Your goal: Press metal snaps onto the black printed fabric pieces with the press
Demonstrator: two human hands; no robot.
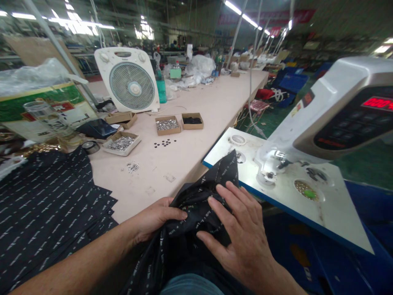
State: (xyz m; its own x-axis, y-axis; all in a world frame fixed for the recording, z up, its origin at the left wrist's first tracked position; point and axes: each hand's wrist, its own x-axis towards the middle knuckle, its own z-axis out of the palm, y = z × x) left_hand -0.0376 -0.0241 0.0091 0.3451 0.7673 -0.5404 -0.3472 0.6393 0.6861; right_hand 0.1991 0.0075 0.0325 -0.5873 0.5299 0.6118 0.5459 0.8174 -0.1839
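Black fabric with small white printed lettering (199, 213) hangs bunched over the lap, one corner pointing up toward the machine. My left hand (156, 217) is closed on its left side, thumb on top and the other fingers hidden beneath. Over the right part of the cloth, my right hand (239, 225) is spread, its fingertips on or just above the surface. To the right stands a white press machine (310, 110) with a red lit display, on a white plate with a blue edge (325, 217).
A stack of the same printed fabric (46, 205) lies at the left. On the table (190, 151) are boxes of metal parts (122, 143), (167, 124), a box of black pieces (192, 121), loose small parts and a fan (132, 84).
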